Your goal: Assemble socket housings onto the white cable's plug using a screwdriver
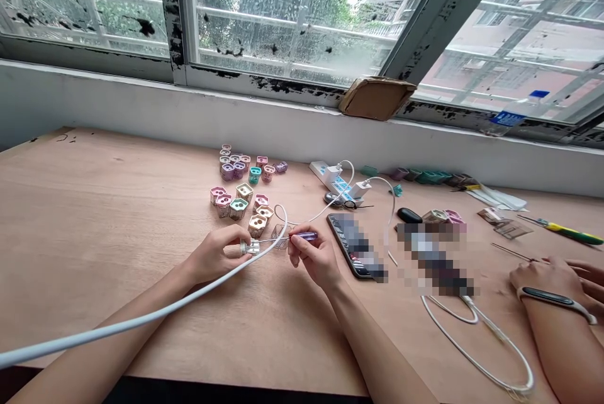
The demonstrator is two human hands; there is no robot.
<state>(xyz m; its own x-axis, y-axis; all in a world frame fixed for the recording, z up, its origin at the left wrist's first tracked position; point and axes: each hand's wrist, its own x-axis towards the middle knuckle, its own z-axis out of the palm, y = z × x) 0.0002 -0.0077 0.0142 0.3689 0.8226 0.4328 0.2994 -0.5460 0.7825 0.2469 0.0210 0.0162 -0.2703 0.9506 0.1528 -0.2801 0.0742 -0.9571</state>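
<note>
On the pale brown wooden table (108,215), the person's left hand (214,256) comes first, its thumb and fingers closed in a pinch around a small white blocky piece (250,246), close to the table's surface. Just beyond it stand small many-sided pieces with holes in their tops (238,204), in pink, green, cream and purple. A thick white cable (155,314) rises from the left edge and crosses in front of the left forearm, looping near the hands. Next, the right hand (315,259) holds a slim screwdriver with a translucent purple handle (306,236) between thumb and curled fingers; its thin metal shaft points left, toward the white piece, though whether the tip touches cannot be told. Right of that hand lies a black-edged smartphone (349,246), with a white power strip (318,169) behind it. At far right, another person's hand (547,278) rests near a yellow-and-green-handled tool (573,232).
</note>
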